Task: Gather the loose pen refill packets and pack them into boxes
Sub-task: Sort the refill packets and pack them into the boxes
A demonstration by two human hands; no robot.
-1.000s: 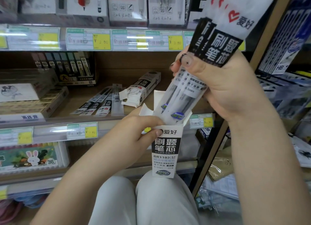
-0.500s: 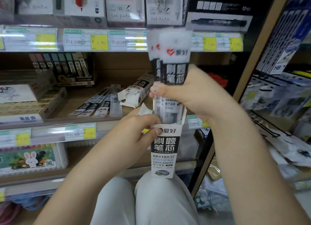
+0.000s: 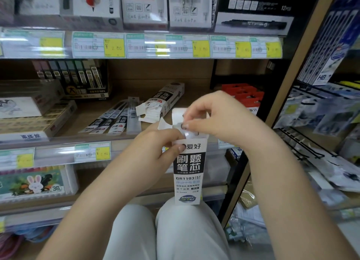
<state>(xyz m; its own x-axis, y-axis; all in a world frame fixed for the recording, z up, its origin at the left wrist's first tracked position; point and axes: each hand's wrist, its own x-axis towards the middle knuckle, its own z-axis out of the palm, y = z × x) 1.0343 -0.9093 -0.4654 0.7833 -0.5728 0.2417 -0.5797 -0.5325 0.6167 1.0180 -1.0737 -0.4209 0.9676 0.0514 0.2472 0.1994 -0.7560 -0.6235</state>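
Upright refill box (image 3: 188,168) gripped by left hand (image 3: 159,143), right hand (image 3: 212,115) pinching its top.

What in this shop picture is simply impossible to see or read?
Head view only:
- Inside of the upright box: hidden by its walls, the left hand and the right hand.
- Price tags: most figures blurred by glare.
- Lying box on the shelf: contents too small to tell.
- Loose packets: print too small.
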